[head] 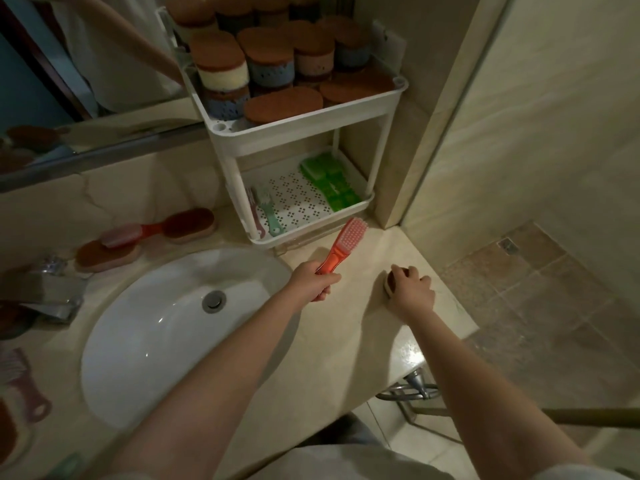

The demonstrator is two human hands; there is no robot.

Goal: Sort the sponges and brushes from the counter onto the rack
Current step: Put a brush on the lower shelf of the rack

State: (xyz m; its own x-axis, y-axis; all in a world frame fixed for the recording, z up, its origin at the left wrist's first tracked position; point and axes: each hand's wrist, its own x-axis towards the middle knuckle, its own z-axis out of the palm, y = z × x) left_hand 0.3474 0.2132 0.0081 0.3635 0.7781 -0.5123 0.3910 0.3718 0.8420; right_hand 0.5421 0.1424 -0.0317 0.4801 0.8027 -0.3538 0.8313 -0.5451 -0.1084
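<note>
**Left hand** (pixel 313 280): fingers and thumb wrapped tight round the handle end of the orange-red brush (pixel 341 245) and holding it just above the desk (pixel 349 323). The brush's long axis runs from the hand up and to the right. Its pale pink bristle head leads and faces up, close to the front edge of the rack's lower tier.

**Right hand** (pixel 412 292): palm down, fingers curled over a brown-topped sponge (pixel 389 284) that sits on the desk near its right edge. The hand hides most of the sponge.

**Rack** (pixel 294 128): white, two tiers, standing at the back right corner of the desk.
- **Upper tier:** stacked sponges (pixel 266 60) with brown tops, packed close.
- **Lower tier:** green brushes (pixel 329 181) along the right side, and a pink and a teal brush (pixel 266 209) at the left, with their handles toward the front.

**Sink** (pixel 156 341): white basin set in the desk, left of both hands.

**Behind the sink:** a red-handled brush (pixel 128 233) lies across two brown-topped sponges (pixel 188 221).
</note>
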